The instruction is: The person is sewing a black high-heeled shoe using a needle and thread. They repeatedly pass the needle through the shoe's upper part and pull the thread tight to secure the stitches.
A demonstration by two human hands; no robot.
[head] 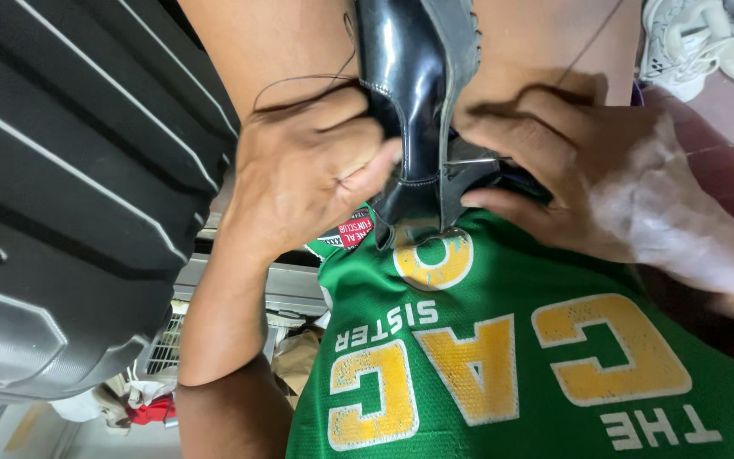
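Black leather shoe (pixel 414 93) ran off the top edge, its toe unseen. Between both hands it sat: left hand (pixel 303 166) clasped its side, right hand (pixel 571 170) pinched a needle (pixel 471 161).

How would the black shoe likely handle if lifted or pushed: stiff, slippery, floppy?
The black shoe looks glossy, so probably a bit slippery. Its upper holds its shape between the left hand and right hand, suggesting fairly stiff leather. The thin thread trailing from it looks limp and could snag.
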